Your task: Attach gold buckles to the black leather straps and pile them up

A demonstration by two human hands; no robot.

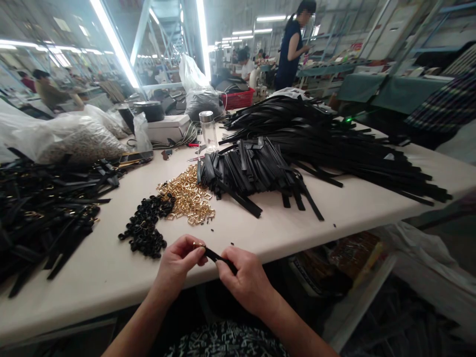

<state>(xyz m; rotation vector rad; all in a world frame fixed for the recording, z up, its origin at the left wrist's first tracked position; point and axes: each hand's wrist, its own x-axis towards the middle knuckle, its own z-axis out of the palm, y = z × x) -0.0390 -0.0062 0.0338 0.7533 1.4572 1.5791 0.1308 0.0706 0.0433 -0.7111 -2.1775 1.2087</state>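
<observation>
Between my two hands, near the table's front edge, is a short black strap point(213, 255) with a bit of gold metal at its left end. My left hand point(182, 258) pinches that gold end between thumb and fingertips. Closed around the strap's right part is my right hand point(245, 278). Small black loops point(147, 225) form a pile just beyond my left hand. Gold buckles point(189, 196) lie heaped behind and beside them. Short black straps point(249, 168) are stacked to the right of the buckles.
Long black straps point(316, 134) cover the back right. Strap pieces with gold fittings point(40, 208) fill the left side. A glass jar point(208, 133), a white box point(168, 130), plastic bags point(74, 139) and a red basket point(238, 99) stand behind. A person point(292, 49) stands farther off.
</observation>
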